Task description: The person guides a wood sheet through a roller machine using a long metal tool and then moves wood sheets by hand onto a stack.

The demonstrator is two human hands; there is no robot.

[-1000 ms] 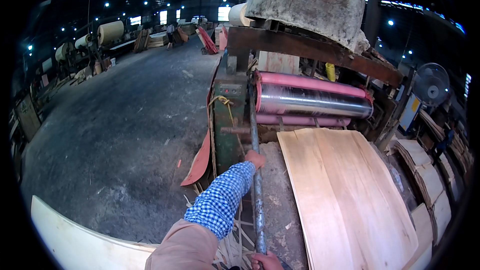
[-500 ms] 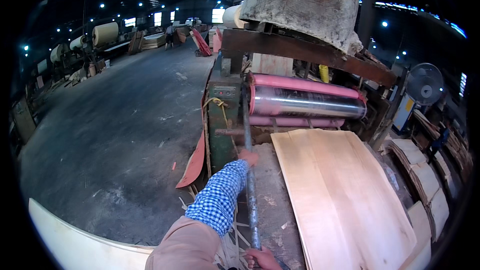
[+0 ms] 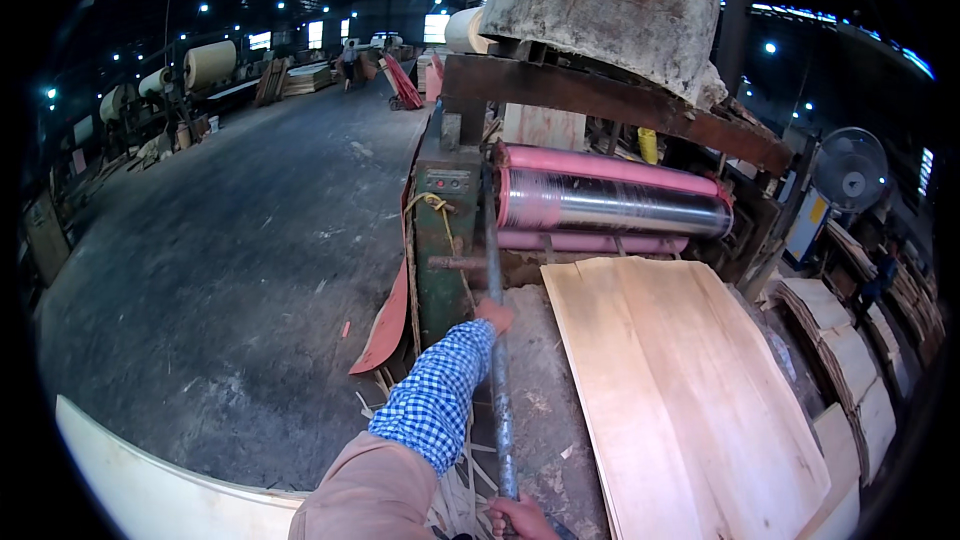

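A long, worn metal pipe (image 3: 503,400) runs from the bottom of the view up to the left end of a roller machine. My left hand (image 3: 494,315), below a blue checked sleeve, is wrapped round the pipe partway along. Lower down, at the bottom edge, my right hand (image 3: 524,518) grips the same pipe, only partly in view. Beyond the pipe lie the machine's rollers: a shiny metal roller (image 3: 620,202) between pink ones. A stack of pale wood veneer sheets (image 3: 690,390) rests to the right of the pipe, in front of the rollers.
A green machine post (image 3: 440,270) with buttons stands left of the pipe. Overhead, a large stained drum (image 3: 605,10) sits on a rusty beam (image 3: 600,105). At right are a fan (image 3: 850,170) and more veneer piles (image 3: 840,360). A distant person (image 3: 350,65) stands at the far left.
Both hands keep their hold, and the pipe has barely moved. Far off, the person has shifted slightly to the right. The streaks on the shiny roller look different.
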